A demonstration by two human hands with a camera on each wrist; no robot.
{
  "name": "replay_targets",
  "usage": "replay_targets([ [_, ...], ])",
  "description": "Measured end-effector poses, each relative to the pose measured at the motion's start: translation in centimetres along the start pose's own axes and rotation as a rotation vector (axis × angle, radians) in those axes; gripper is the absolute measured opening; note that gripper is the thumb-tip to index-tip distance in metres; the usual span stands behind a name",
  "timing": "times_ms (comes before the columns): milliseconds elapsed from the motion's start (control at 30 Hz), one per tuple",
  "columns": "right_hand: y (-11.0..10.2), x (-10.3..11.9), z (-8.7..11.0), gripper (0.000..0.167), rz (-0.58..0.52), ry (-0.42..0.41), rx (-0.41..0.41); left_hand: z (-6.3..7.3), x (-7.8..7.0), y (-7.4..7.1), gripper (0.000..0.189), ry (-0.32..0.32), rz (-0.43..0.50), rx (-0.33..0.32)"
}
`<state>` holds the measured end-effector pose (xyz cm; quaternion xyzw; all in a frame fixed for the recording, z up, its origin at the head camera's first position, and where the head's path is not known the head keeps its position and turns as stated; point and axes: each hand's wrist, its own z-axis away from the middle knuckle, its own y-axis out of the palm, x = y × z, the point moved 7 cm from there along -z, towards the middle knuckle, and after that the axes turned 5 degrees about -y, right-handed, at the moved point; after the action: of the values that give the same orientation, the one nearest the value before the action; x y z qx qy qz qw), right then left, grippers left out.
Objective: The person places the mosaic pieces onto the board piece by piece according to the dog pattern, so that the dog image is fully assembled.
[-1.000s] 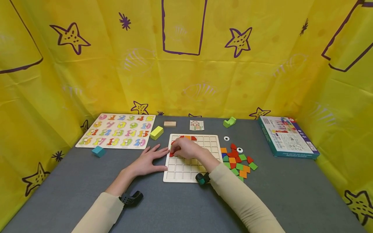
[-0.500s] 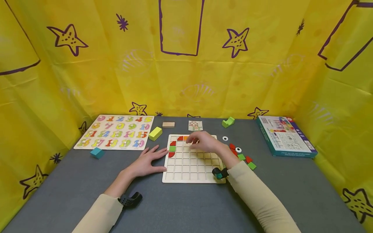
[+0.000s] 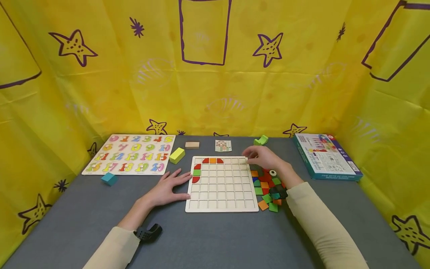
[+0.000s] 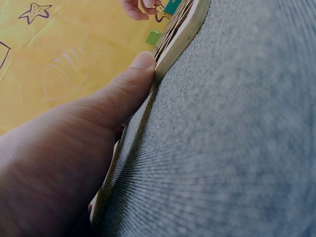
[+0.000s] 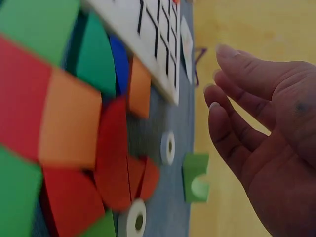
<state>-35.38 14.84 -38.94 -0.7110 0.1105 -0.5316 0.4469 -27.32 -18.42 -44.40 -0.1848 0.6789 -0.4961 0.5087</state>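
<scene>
A pale wooden grid board [image 3: 221, 185] lies flat on the grey table. Along its top row sit two red quarter-round tiles with an orange square tile [image 3: 213, 160] between them; down its left column, two red tiles flank a green square tile [image 3: 196, 172]. My left hand [image 3: 169, 188] rests beside the board with fingers spread, thumb and fingertips at its left edge. Raised near the board's top right corner is my right hand [image 3: 263, 157]; in the right wrist view its fingers [image 5: 229, 131] are loosely bent with nothing between them.
A heap of red, green, orange and blue tiles [image 3: 265, 186] lies right of the board, with white rings [image 3: 273, 173]. Behind are a pattern card [image 3: 223, 145], a wooden block [image 3: 192, 145] and a green arch block [image 3: 261, 140]. A number board [image 3: 131, 154] lies left, a game box [image 3: 327, 157] right.
My right hand has moved from the board's left column across the top row to the right, off the tiles. The left hand has stayed at the board's left edge.
</scene>
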Motion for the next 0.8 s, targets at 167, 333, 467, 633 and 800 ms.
replay_targets([
  [167,-1.3,-2.2,0.3,0.031,-0.005,0.033,-0.035,0.1,-0.1,-0.1,0.081,-0.005,0.003,-0.001],
  [333,-1.6,-4.1,0.2,0.029,0.044,0.08,-0.043,0.2,-0.1,0.1,0.081,-0.003,0.002,0.001],
  [467,-1.7,-5.2,-0.1,0.029,0.068,0.119,-0.033,0.2,0.1,0.1,0.081,0.004,-0.007,-0.009],
  [633,-1.7,-6.0,-0.5,0.03,0.104,0.144,-0.02,0.0,0.2,0.2,0.082,0.007,-0.011,-0.009],
  [800,-1.4,-6.3,-0.6,0.027,0.126,0.163,0.001,0.0,0.2,0.0,0.082,0.007,-0.009,-0.005],
])
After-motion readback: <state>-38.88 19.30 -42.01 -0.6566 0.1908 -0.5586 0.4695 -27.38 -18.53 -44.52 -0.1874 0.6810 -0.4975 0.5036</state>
